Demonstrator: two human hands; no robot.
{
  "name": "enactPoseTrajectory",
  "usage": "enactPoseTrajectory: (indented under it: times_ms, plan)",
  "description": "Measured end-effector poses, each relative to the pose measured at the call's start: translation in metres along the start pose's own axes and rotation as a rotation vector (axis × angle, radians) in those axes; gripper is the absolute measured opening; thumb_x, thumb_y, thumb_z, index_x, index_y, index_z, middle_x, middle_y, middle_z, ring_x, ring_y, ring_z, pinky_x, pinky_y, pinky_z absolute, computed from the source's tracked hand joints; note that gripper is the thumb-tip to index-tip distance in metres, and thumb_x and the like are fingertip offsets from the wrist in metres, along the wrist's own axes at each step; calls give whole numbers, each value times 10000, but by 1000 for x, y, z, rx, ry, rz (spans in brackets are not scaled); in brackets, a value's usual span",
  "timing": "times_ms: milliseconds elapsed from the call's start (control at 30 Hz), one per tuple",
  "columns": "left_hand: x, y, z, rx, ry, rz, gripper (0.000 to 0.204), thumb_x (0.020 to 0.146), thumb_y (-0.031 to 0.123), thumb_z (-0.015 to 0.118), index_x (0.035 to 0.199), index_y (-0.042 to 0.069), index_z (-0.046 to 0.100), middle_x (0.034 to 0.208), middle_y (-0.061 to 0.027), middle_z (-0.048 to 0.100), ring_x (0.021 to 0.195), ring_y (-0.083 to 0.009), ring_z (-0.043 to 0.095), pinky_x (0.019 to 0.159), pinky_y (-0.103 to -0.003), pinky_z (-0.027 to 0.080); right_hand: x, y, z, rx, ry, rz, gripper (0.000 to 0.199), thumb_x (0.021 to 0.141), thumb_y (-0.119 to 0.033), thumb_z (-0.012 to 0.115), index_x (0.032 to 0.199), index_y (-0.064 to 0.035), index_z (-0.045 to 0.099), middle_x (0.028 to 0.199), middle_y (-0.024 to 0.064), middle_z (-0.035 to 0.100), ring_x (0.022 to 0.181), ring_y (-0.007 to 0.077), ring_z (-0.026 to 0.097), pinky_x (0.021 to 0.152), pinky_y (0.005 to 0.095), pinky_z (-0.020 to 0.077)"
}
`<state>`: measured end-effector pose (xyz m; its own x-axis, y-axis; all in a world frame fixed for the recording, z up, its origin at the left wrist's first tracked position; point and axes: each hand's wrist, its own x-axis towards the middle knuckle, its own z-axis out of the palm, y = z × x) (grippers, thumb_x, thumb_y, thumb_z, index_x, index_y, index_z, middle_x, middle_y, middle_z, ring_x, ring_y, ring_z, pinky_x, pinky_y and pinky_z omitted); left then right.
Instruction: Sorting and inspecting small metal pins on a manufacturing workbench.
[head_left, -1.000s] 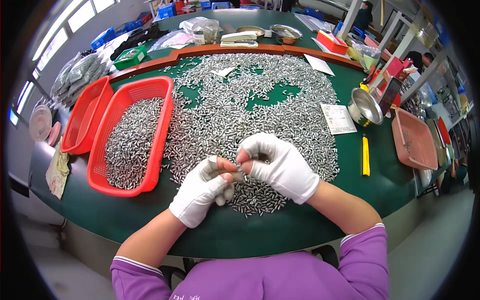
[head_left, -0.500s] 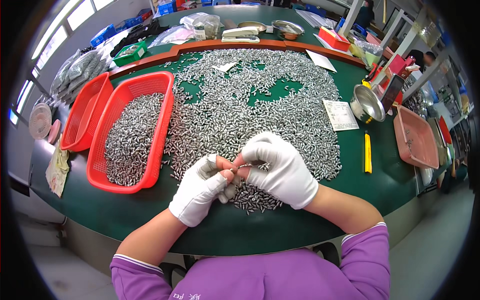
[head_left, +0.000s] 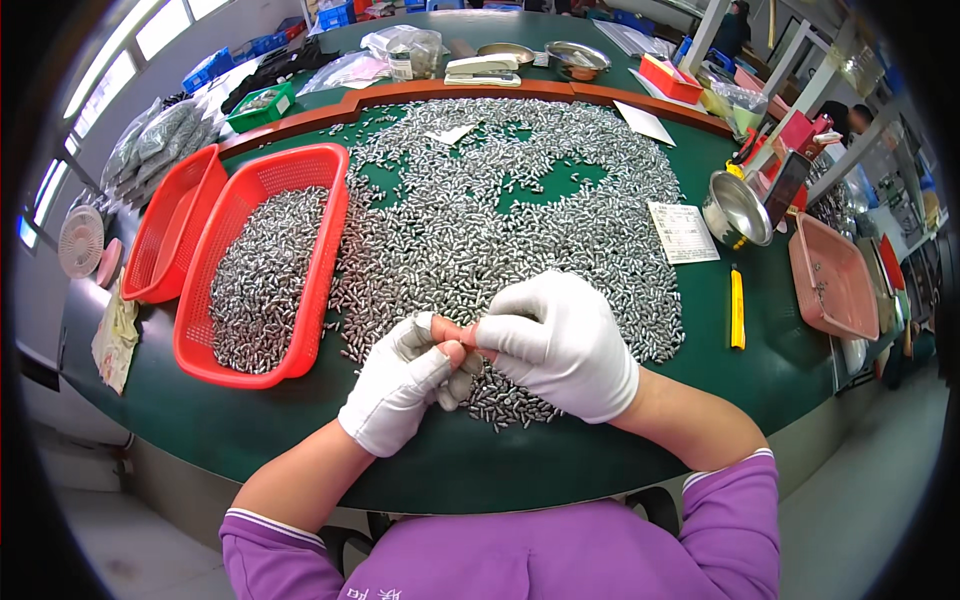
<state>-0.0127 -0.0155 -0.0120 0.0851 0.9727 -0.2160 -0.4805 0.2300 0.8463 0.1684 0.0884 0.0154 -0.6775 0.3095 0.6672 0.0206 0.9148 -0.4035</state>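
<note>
My left hand (head_left: 405, 380) and my right hand (head_left: 565, 345), both in white gloves with bare fingertips, meet over the near edge of a wide spread of small silvery metal pieces (head_left: 430, 240). Thumb and fingers of each are pinched together, tip against tip. Whatever lies between them is too small and covered to make out. Just below the fingers is a patch of darker-looking pieces (head_left: 505, 402) of the same shape. A red perforated basket (head_left: 335, 215) left of my hands holds a heap of such pieces.
Another red basket (head_left: 165, 235) stands farther left, beside a cloth (head_left: 117, 340). To the right lie a written slip (head_left: 684, 233), a steel bowl (head_left: 740, 208), a yellow cutter (head_left: 737, 308) and a pink tray (head_left: 835, 275). A wooden rail (head_left: 420, 90) bounds the spread at the back.
My right hand has turned over slightly and its fingers have closed in against the left fingertips. The left hand has hardly moved.
</note>
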Motion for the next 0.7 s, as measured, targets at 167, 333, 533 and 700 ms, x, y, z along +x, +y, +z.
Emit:
enactPoseTrajectory:
  times_ms: [167, 333, 533, 700]
  plan:
    - [0, -1, -1, 13, 4, 0, 207, 932, 231, 675, 1047, 73, 607, 903, -52, 663, 710, -111, 594, 620, -239, 472, 4, -2, -5, -73, -35, -56, 198, 646, -39, 761, 812, -72, 659, 683, 65, 607, 557, 259, 611, 469, 351, 471]
    - [-1, 0, 1, 8, 14, -12, 204, 935, 237, 671, 1040, 75, 607, 902, -53, 664, 710, -113, 596, 622, -242, 474, 4, -3, -3, -72, 28, -29, 178, 653, -53, 763, 795, -79, 659, 677, 62, 605, 554, 260, 608, 472, 353, 471]
    - [-1, 2, 4, 4, 19, -31, 200, 940, 239, 661, 1030, 74, 592, 903, -57, 658, 714, -119, 593, 628, -246, 475, 4, -6, -7, -72, 15, -11, 165, 674, -71, 761, 808, -87, 667, 692, 63, 614, 573, 261, 612, 495, 361, 481]
    - [2, 1, -1, 22, -15, 10, 163, 950, 223, 626, 1009, 85, 562, 911, -54, 643, 710, -112, 575, 637, -245, 465, 0, 4, -19, -404, -159, 198, 137, 760, -158, 727, 880, -116, 676, 824, 44, 634, 782, 256, 624, 704, 384, 506]
